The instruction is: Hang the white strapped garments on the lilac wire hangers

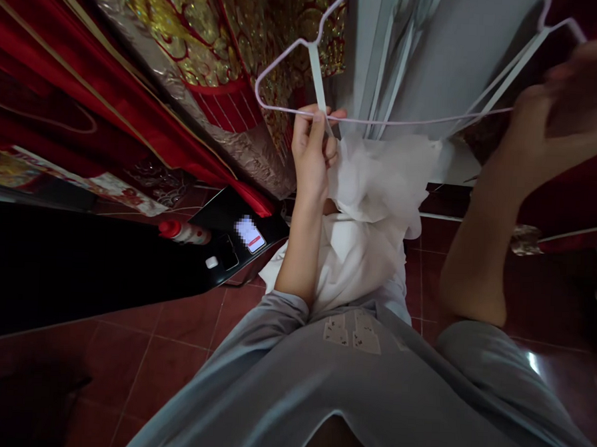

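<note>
A thin pink clothes hanger (384, 122) spans the top of the view, its lower bar running sideways. White straps (317, 78) loop over the notches near both its ends. Below the bar hangs a sheer white garment (368, 180), bunched and draped down in front of my body. My left hand (315, 141) is closed at the bar's left part, thumb and fingers pinching the white strap there. Blurred at the upper right, my right hand (570, 97) is close to the hanger's right end and the other strap. Its fingers are too smeared to make out.
Red and gold sequined garments (212, 59) hang at the left. A black tabletop (126, 274) carries a lit phone (250, 234), a dark phone (225, 252), a small white case (212, 262) and a red-capped bottle (185, 231). Red tiles (183, 324) cover the floor.
</note>
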{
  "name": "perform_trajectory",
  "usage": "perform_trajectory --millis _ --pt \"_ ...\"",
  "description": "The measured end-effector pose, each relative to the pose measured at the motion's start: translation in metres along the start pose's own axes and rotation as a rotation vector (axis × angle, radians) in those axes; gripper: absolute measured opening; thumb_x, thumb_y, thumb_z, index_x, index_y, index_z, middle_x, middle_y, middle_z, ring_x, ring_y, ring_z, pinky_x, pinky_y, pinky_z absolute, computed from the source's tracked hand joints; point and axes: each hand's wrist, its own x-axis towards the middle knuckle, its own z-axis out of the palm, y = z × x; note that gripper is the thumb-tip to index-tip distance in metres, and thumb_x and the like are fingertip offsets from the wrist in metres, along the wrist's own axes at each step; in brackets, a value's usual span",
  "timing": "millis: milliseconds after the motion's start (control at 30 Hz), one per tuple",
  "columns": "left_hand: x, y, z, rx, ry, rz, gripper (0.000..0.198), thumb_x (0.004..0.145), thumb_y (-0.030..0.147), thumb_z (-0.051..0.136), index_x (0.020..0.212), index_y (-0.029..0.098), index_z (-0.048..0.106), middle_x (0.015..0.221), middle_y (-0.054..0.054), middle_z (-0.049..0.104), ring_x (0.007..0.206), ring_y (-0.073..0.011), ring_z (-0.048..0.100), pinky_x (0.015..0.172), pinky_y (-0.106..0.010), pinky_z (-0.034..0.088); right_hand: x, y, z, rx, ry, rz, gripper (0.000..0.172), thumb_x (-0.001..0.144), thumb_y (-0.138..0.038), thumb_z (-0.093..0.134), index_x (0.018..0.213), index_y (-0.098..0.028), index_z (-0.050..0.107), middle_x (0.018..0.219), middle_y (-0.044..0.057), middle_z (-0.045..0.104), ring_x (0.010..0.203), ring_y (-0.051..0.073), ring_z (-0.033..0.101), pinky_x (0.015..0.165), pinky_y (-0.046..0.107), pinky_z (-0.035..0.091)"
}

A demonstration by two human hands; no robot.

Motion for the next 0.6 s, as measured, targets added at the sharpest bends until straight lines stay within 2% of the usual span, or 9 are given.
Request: perform_trajectory --millis 67,100,200,300,433,533,600 --pt "-0.002 0.000 0.002 0.012 0.006 0.009 0.031 0.108 0.012 0.041 0.083 0.023 0.057 0.088 -0.002 0.069 0.037 -0.0115 0.029 0.036 -0.025 0.018 -0.020 0.002 0.013 -0.066 -0.074 -0.206 0.036 0.076 -0.002 0.055 0.104 -0.022 0.066 0.104 0.000 0.058 0.086 0.008 0.054 0.072 0.023 0.044" --pt "-0.003 0.000 0.002 0.016 -0.004 0.027 0.031 0.108 0.011 0.041 0.084 0.023 0.057 0.088 -0.002 0.069 0.037 -0.0119 0.029 0.037 -0.026 0.018 -0.029 0.004 0.020 -0.121 -0.150 -0.237 0.038 0.075 -0.003 0.055 0.106 -0.022 0.067 0.107 0.001 0.060 0.082 0.008 0.054 0.067 0.023 0.043" --pt "-0.004 -0.002 0.002 0.060 -0.035 0.065 0.028 0.109 0.014 0.040 0.087 0.023 0.056 0.091 -0.001 0.070 0.040 -0.0131 0.031 0.039 -0.027 0.019 -0.046 0.007 0.038 -0.240 -0.331 -0.112 0.036 0.075 -0.008 0.059 0.107 -0.022 0.066 0.112 0.003 0.060 0.068 0.006 0.050 0.057 0.022 0.039" --pt "-0.002 -0.008 -0.005 0.162 -0.041 0.078 0.026 0.109 0.016 0.041 0.095 0.025 0.060 0.101 0.001 0.072 0.045 -0.0136 0.035 0.043 -0.027 0.023 -0.048 0.013 0.046 -0.273 -0.341 -0.041 0.023 0.079 -0.014 0.059 0.100 -0.019 0.066 0.095 0.002 0.058 0.060 0.004 0.043 0.055 0.021 0.036" --pt "-0.003 -0.012 -0.025 0.368 -0.127 0.132 0.021 0.107 0.021 0.048 0.101 0.024 0.067 0.108 0.001 0.072 0.050 -0.0137 0.041 0.045 -0.027 0.030 -0.045 0.022 0.042 -0.302 -0.354 0.001 0.017 0.083 -0.021 0.057 0.097 -0.022 0.065 0.091 0.001 0.055 0.060 0.005 0.041 0.053 0.020 0.034" --pt "-0.009 0.003 -0.033 0.521 -0.216 0.161 0.018 0.100 0.041 0.063 0.095 0.026 0.072 0.097 -0.001 0.071 0.057 -0.0177 0.052 0.045 -0.028 0.039 -0.050 0.024 0.042 -0.307 -0.329 0.038 0.016 0.081 -0.024 0.059 0.096 -0.025 0.064 0.091 0.001 0.054 0.058 0.006 0.039 0.051 0.022 0.033" --pt "-0.013 0.024 -0.029 0.543 -0.258 0.138 0.020 0.098 0.045 0.065 0.090 0.027 0.071 0.094 -0.002 0.069 0.060 -0.0197 0.055 0.043 -0.028 0.042 -0.055 0.023 0.046 -0.301 -0.293 0.076 0.013 0.083 -0.030 0.060 0.095 -0.027 0.064 0.093 0.002 0.054 0.058 0.008 0.038 0.051 0.024 0.034"
